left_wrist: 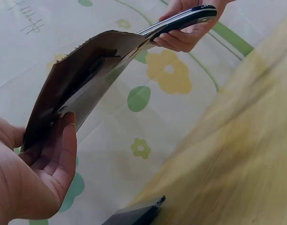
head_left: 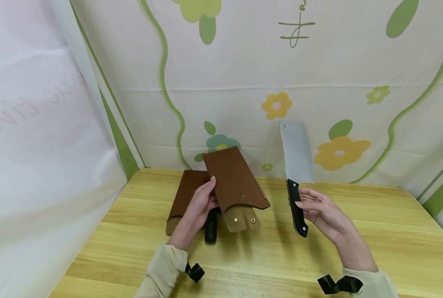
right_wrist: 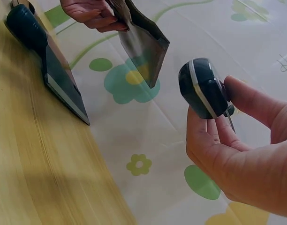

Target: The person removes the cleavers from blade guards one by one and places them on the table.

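My left hand (head_left: pixel 200 207) holds a brown leather knife sheath (head_left: pixel 234 178) by its left side, thumb on the front face. The sheath is raised and tilted, its mouth toward me, with two tan snap flaps (head_left: pixel 236 220) hanging below. In my right hand (head_left: pixel 327 217) is a cleaver (head_left: pixel 298 153), pinched by its black riveted handle (right_wrist: pixel 202 89). The wide silver blade points up and away, to the right of the sheath and apart from it in the head view. In the left wrist view the blade overlaps the sheath's edge.
A second brown sheath (head_left: pixel 189 190) lies on the wooden table (head_left: pixel 266 265), left of my left hand. Beside it is another black-handled knife (head_left: pixel 211 227), its dark blade (right_wrist: pixel 64 89) showing in the right wrist view. A patterned cloth backdrop (head_left: pixel 236 62) stands behind the table.
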`<state>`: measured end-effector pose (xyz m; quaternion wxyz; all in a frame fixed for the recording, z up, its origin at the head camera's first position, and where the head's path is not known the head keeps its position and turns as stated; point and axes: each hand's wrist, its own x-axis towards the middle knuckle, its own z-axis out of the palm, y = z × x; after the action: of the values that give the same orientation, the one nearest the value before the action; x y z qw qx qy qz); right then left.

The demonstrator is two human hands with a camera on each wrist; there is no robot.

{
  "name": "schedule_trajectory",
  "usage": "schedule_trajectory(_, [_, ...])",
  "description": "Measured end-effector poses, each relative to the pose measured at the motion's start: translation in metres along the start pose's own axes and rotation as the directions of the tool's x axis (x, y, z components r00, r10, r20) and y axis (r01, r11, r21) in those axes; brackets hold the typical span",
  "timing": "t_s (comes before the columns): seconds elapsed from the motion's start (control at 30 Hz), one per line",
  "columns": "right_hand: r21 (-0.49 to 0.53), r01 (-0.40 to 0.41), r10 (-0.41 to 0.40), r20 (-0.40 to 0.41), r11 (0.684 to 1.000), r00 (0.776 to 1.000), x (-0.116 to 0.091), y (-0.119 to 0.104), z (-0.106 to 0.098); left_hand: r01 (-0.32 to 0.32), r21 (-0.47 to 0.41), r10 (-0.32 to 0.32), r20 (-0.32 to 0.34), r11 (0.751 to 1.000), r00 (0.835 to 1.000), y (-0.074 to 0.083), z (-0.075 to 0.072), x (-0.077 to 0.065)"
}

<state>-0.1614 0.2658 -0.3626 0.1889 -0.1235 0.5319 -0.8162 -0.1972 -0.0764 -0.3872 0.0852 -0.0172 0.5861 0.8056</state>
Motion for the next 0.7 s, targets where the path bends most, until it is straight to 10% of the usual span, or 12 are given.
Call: schedule_trajectory(0.7, [-0.121, -0.005, 0.002, -0.025, 0.993, 1.000, 0.0014, 0.0099, -0.0054, -0.017, 0.066, 0.005, 0.185, 0.998, 0.983, -0.0088, 0.0071, -0.0027])
